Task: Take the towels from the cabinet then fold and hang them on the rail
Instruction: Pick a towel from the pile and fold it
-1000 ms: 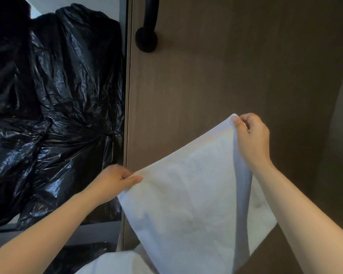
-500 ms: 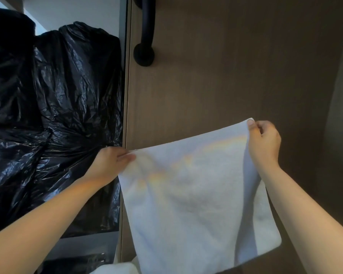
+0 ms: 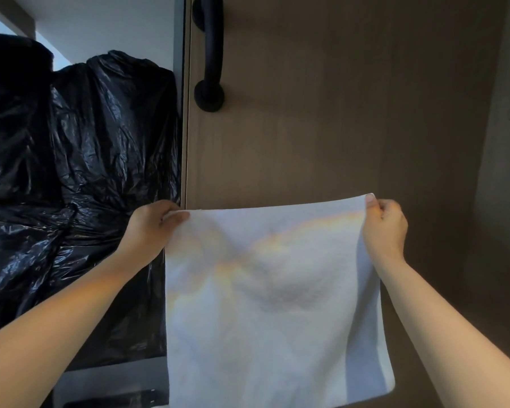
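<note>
We are holding a white towel (image 3: 277, 304) up in front of us by its two top corners, so it is hanging flat and spread wide between our hands. Our left hand (image 3: 150, 228) is pinching the top left corner, with the thumb lying over the near face of the cloth and the other fingers curling round behind the edge. Our right hand (image 3: 386, 228) is pinching the top right corner, its thumb (image 3: 371, 201) pressing on the very tip of the corner and the fingers folding in behind. The top edge is running almost level, rising slightly toward the right. Along the right side a second layer of the towel is showing just behind the front one, and its lower right corner is hanging free.

The towel is hanging in front of a brown wood-grain cabinet door (image 3: 336, 113), covering its lower part. A black bar handle (image 3: 212, 54) is standing upright near the door's left edge, above the towel and apart from it. To the left of the door, crumpled black plastic bags (image 3: 80, 172) are piling up, and our left forearm is crossing in front of them.
</note>
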Available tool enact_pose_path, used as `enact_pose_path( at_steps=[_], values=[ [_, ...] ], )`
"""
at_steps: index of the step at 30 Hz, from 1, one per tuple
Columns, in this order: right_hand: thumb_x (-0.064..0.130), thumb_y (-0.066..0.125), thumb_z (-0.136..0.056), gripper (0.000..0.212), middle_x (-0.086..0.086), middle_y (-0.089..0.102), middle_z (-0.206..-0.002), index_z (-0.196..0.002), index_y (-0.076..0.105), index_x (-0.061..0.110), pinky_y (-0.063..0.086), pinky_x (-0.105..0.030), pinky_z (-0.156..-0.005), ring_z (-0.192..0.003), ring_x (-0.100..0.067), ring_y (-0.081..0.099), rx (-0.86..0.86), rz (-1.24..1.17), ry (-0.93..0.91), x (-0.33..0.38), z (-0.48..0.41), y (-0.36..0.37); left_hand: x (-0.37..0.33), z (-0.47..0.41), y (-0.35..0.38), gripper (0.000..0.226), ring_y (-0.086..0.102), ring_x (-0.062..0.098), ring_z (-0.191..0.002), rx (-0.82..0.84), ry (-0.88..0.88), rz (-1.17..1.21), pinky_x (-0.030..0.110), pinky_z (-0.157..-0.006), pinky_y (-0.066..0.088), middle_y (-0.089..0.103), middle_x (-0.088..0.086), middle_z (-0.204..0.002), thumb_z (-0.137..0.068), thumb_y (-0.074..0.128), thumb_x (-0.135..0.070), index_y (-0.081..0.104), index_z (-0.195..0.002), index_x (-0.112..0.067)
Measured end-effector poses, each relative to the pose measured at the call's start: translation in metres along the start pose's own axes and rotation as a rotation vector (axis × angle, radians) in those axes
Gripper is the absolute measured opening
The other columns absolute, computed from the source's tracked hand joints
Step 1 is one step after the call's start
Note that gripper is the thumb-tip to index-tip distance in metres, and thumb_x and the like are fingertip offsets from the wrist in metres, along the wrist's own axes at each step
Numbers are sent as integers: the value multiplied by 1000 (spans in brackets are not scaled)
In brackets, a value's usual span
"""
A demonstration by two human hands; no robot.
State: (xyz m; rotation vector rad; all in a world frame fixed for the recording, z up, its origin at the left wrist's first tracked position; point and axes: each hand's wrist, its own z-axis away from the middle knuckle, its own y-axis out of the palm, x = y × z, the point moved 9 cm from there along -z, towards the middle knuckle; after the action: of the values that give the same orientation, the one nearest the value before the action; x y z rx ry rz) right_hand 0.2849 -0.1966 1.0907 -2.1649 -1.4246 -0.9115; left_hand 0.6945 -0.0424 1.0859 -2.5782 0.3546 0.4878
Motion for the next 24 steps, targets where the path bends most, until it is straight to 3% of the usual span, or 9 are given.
enact_pose_path(
  at_steps=[3, 10, 16, 22, 24],
  values=[
    [38, 43, -103, 29, -2, 54, -95, -103, 53, 11, 36, -24, -67, -84, -15, 51, 5, -1, 22, -5, 1, 2, 11, 2, -2, 31, 52, 15, -61, -17, -107, 20, 26, -53, 35, 57, 6, -66, -94, 60, -34, 58, -72, -12],
    [37, 43, -103, 34, -6, 55, -97, -106, 55, 6, 35, -30, -76, -89, -19, 52, 28, -19, 93, -17, 6, 15, 32, 13, 7, 40, 57, 25, -71, -58, -393, 273, 33, -60, 41, 63, 16, -83, -94, 56, -45, 59, -86, -6],
    [40, 44, -102, 34, -3, 56, -93, -104, 56, 8, 38, -29, -70, -84, -18, 53, 63, 6, 121, -29, 9, 27, 37, 16, 5, 41, 55, 28, -73, -84, -413, 293, 34, -61, 39, 61, 24, -90, -94, 57, -41, 56, -92, 0],
    [40, 45, -101, 32, -3, 54, -91, -103, 57, 9, 35, -28, -72, -85, -20, 50, 131, 144, 165, -44, 11, 36, 27, 11, 6, 36, 63, 36, -83, -56, -411, 398, 42, -69, 49, 65, 21, -91, -93, 57, -44, 60, -93, -8],
    [36, 47, -101, 30, -4, 55, -94, -106, 57, 8, 35, -26, -64, -84, -20, 49, 148, 171, 184, -47, 14, 39, 20, 11, 9, 34, 64, 33, -79, -23, -409, 464, 42, -69, 50, 65, 17, -86, -94, 57, -44, 61, -93, -10]
  ],
)
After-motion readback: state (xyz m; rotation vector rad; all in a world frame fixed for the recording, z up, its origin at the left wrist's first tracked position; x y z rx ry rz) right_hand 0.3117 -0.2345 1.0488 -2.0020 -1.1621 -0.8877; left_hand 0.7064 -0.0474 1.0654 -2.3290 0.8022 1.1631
